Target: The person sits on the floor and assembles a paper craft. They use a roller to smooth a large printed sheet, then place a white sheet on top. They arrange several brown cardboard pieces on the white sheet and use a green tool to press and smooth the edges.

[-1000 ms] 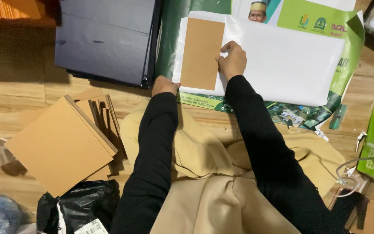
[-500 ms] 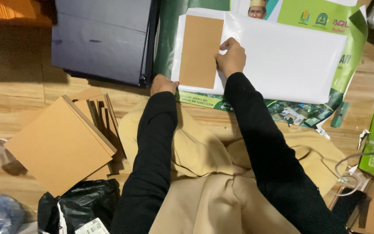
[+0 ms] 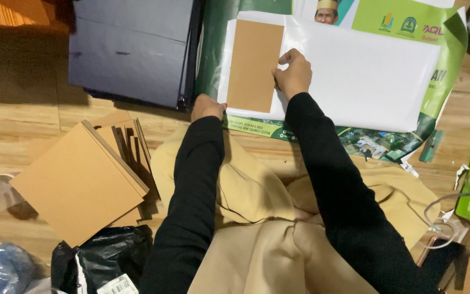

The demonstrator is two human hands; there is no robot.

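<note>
A: Cardboard rectangle (image 3: 254,65), brown, lies flat on white sheet (image 3: 365,76), floor level.
B: Hands?
A: R hand (image 3: 294,72) pinches its right edge w/ fingertips. L hand (image 3: 206,106) closed, knuckles down at sheet's lower-left corner. Cardboard stack (image 3: 77,182) well left.

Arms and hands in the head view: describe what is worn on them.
Both arms wear long, plain black sleeves that fit closely and reach to the wrists. The left hand and right hand are bare: no gloves, and no rings, watch or markings show from this angle.
</note>
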